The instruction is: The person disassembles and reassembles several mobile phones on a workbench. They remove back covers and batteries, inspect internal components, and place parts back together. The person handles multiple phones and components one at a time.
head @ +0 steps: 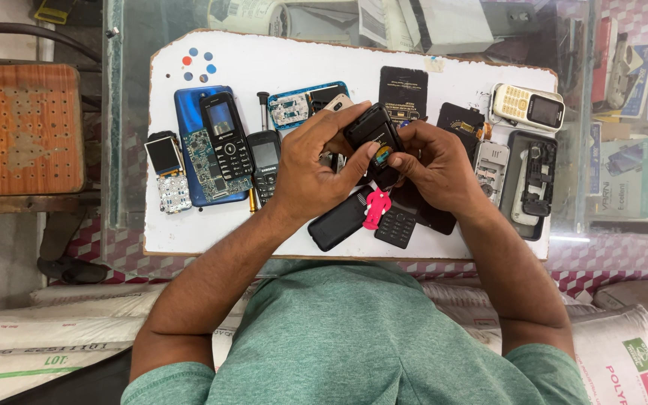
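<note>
Starting at the left edge, an orange perforated stool (20, 127) stands beside the glass counter, well apart from the white work board (279, 60) that lies on the glass. On the board's left part lie a bare keypad circuit with a small screen (168, 174), a blue opened phone body (202, 146) with a black keypad phone (226, 135) resting on it, and next to them a smaller black keypad phone (265, 163). Further along, the left hand (316, 165) curls its fingers around a small black phone (373, 133) held above the board's middle, thumb pressed against its lower edge. The right hand (435, 166) meets it from the other side, fingers clenched on the same phone, thumb tip at its coloured patch. Just below the hands a red plastic piece (376, 208) lies between a black back cover (338, 222) and a loose black keypad (397, 225). To the right sit a black phone frame (532, 184) and, above it, a cream keypad phone (527, 107).
</note>
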